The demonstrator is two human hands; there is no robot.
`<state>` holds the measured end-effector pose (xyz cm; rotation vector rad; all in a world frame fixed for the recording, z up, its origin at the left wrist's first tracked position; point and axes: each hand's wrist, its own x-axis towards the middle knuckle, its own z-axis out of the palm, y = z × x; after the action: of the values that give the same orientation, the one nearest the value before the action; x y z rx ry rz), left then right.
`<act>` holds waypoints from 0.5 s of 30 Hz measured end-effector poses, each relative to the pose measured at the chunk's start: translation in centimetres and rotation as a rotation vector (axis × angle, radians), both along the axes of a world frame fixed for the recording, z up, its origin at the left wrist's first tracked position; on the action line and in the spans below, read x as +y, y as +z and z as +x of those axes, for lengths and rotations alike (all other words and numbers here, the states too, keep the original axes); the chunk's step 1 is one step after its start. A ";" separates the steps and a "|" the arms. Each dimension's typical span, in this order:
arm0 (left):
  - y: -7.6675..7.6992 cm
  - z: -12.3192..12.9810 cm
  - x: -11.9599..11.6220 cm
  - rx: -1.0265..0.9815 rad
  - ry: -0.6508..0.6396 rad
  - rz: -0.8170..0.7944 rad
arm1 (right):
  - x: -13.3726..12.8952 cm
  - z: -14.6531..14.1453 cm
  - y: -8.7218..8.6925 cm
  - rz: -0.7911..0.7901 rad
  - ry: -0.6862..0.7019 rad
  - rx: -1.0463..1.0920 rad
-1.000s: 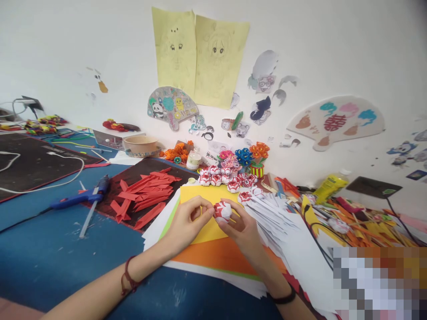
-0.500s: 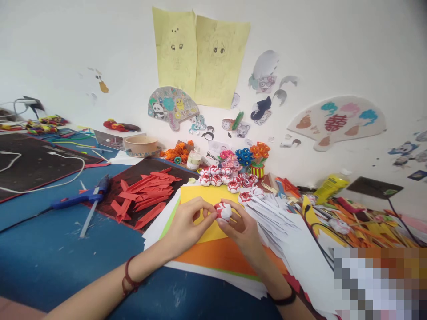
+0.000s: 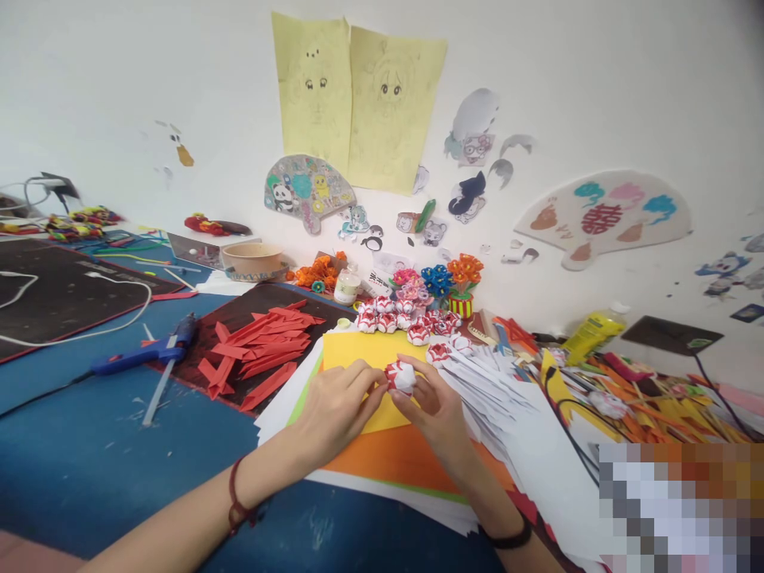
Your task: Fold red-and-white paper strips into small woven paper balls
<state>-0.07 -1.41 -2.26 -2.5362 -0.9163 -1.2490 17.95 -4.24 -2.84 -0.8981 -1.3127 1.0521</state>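
Left hand (image 3: 337, 406) has its fingertips pinched at the 9 o'clock edge of a red-and-white bud (image 3: 401, 377), while the right hand (image 3: 440, 407) grips it from 3 o'clock. I see it held over a yellow sheet (image 3: 349, 350). Reckoned from that bud, other buds (image 3: 387, 321) cluster at 12, white strips (image 3: 486, 386) fan out at 3, red strips (image 3: 271, 344) lie heaped between 9 and 10, and farther off at 9 a glue gun (image 3: 128, 361) lies on the desk (image 3: 83, 454).

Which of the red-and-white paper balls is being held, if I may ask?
The ball between the left hand and right hand; the other balls rest unheld.
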 end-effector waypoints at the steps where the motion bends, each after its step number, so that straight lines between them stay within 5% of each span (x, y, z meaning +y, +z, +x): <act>1: -0.1 0.0 0.0 0.028 0.028 0.079 | -0.1 -0.1 0.1 -0.023 -0.004 0.007; 4: -0.3 0.1 0.0 0.098 0.068 0.233 | -0.3 -0.3 0.4 -0.087 -0.009 0.029; 7: -0.2 0.2 -0.4 0.047 0.062 0.126 | -0.4 -0.3 0.4 -0.110 -0.006 0.042; 15: 1.8 0.5 -0.2 -0.404 -0.186 -0.887 | -0.1 0.1 0.2 -0.037 0.034 0.055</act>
<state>0.39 -1.57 -0.41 -3.1081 -1.6559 -1.7453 18.09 -4.36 -2.60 -0.8714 -1.2703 1.1226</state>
